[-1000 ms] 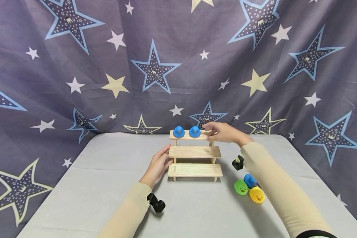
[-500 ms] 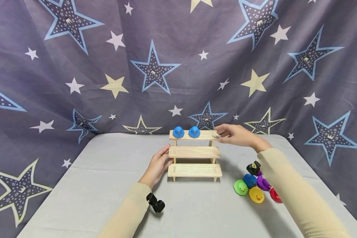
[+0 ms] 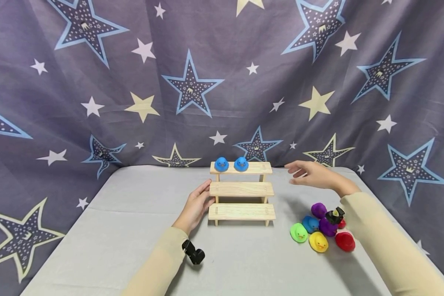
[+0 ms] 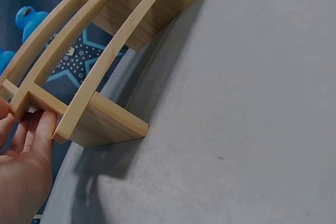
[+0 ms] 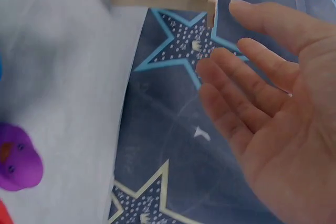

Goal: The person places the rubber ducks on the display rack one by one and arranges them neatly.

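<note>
In my head view I see a long, plain beige left sleeve (image 3: 160, 258) at seven o'clock and a matching right sleeve (image 3: 386, 242) at four. The left hand (image 3: 195, 205) and right hand (image 3: 311, 174) are bare. My left wrist camera (image 3: 193, 252) is black and round-ended; my right wrist camera (image 3: 331, 218), black and blockier, shows a pale yellow patch.

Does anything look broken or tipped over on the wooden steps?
Nothing stands out: the wooden steps stand straight and look unbroken, and the two blue ducks on top sit upright. The left hand holds one end.
</note>
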### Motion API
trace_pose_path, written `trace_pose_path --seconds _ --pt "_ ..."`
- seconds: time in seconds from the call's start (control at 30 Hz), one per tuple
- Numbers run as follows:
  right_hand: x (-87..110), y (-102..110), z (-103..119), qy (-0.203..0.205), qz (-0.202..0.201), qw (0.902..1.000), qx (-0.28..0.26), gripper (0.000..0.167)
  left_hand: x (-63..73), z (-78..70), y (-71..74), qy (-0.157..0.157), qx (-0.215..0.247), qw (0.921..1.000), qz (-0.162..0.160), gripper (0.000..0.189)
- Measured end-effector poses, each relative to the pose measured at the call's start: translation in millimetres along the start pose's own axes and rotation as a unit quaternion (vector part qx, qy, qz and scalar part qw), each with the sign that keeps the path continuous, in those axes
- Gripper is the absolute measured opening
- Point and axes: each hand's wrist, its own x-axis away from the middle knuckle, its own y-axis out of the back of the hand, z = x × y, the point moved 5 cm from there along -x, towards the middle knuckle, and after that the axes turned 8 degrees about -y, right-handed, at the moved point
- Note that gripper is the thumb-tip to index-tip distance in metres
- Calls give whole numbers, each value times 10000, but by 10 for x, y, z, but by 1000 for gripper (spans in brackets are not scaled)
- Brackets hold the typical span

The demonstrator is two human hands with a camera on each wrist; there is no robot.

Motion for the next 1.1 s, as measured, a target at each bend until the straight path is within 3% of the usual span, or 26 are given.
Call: trace_pose_path --seconds 0.47,1.1 --pt "256 -142 -512 -64 6 10000 -50 51 2 -4 3 -4 0 10000 -19 55" --pt "507 -424 -1064 -893 228 9953 287 57 4 -9 -9 -79 -24 10000 25 55"
